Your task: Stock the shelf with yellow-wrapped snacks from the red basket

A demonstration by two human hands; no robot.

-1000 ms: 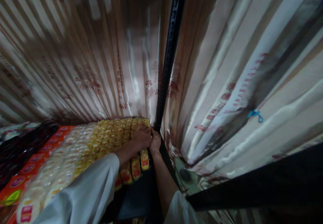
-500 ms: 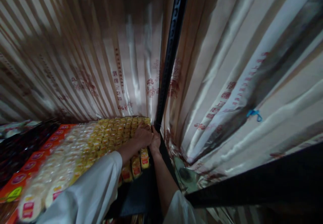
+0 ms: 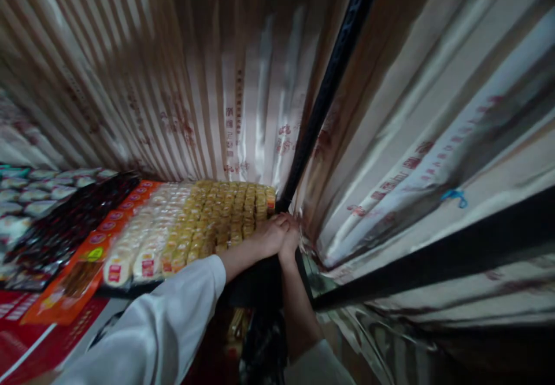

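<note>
Yellow-wrapped packs [image 3: 223, 208] | tight rows between white packs [image 3: 150, 217] and the black post [image 3: 332, 87] | my left hand [image 3: 274, 236] and right hand [image 3: 291, 239] overlap in view by the rows' right end | can't tell how open either is, or what they hold

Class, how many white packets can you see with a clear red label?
2: one white packet beside the orange package, another white packet to its right, beside the yellow packets. Others may be hidden behind.
</note>
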